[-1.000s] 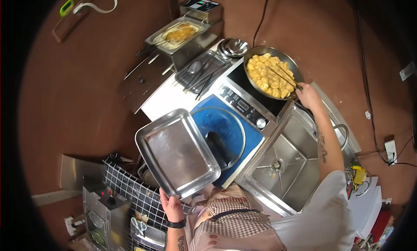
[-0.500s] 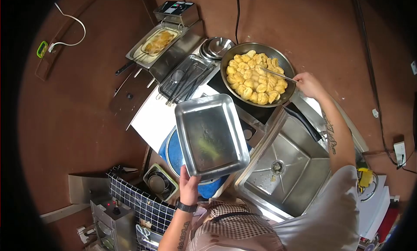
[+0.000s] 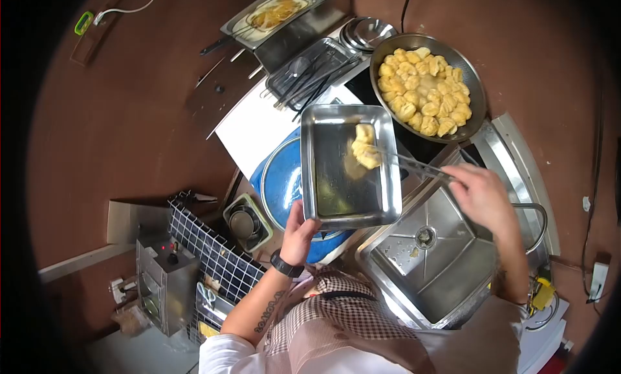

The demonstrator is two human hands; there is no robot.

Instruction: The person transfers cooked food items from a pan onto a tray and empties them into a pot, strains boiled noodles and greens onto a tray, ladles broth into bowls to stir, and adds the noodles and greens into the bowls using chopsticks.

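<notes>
My left hand (image 3: 299,235) grips the near left corner of a rectangular metal tray (image 3: 336,196), holding it up above a blue-rimmed lid. In my right hand (image 3: 482,196) is a pair of slim metal tongs (image 3: 417,167), whose tips reach over the tray. At those tips lie a few yellow dumpling-like pieces (image 3: 366,153); whether the tongs still pinch them cannot be made out. A thin film of liquid shows on the tray bottom. Behind, the round frying pan (image 3: 477,73) is packed with more yellow pieces (image 3: 424,93) around a bubbling centre.
A deep fryer (image 3: 294,34) with a basket of frying food stands at the back left. Beside it are a wire-racked tray (image 3: 310,70) and stacked metal bowls (image 3: 369,32). The steel sink (image 3: 446,257) lies right of my body; a blue lidded container (image 3: 281,180) sits below the tray.
My right hand has brought the tongs from the pan to the tray, and yellow pieces now show in it. My view has shifted, with the pan appearing higher and further right.
</notes>
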